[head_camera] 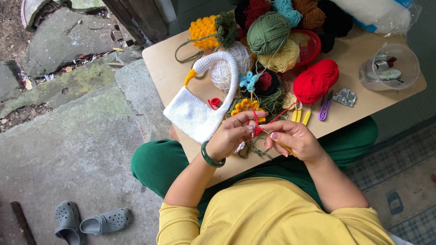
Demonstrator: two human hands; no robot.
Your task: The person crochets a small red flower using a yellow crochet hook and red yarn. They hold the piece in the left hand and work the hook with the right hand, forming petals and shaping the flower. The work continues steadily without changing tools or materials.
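- I see the left hand (231, 135) over the near edge of the surface (168, 68), fingers (252, 115) pinched shut on a small red crochet piece (257, 130).
- The right hand (295, 138) sits just beside it, fingers closed around a yellow-handled crochet hook (278, 141) whose tip meets the red piece.
- A red strand (281, 113) runs from the piece up to the red yarn ball (316, 80), which lies near the middle of the surface.
- A white knitted bag (200, 111) hangs partly over the surface's left edge, close to the left hand.
- A yellow crochet flower (245, 106) lies just beyond the left fingers.
- Purple snips (325, 106) and a clear plastic tub (389, 68) sit toward the right edge, well apart from both hands.
- Open room: bare surface at the left corner and between the tub and the red ball; yarn balls crowd the far side.
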